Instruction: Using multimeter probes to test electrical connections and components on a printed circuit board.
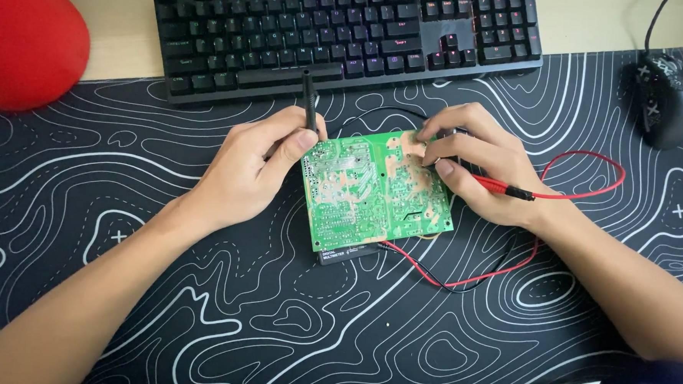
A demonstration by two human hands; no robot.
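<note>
A green circuit board [372,189] lies solder side up on a black desk mat, resting over a small black meter [348,253] whose edge shows below it. My left hand [254,165] grips a black test probe [309,98] upright at the board's upper left corner. My right hand [477,163] holds a red test probe [501,188] with its tip down on the board's right side. A red lead [587,191] loops from that probe around to the meter, alongside a black lead [376,113].
A black keyboard [348,31] stands behind the board. A black mouse [664,98] sits at the far right of the patterned mat [312,329]. A red rounded object [22,36] fills the top left corner.
</note>
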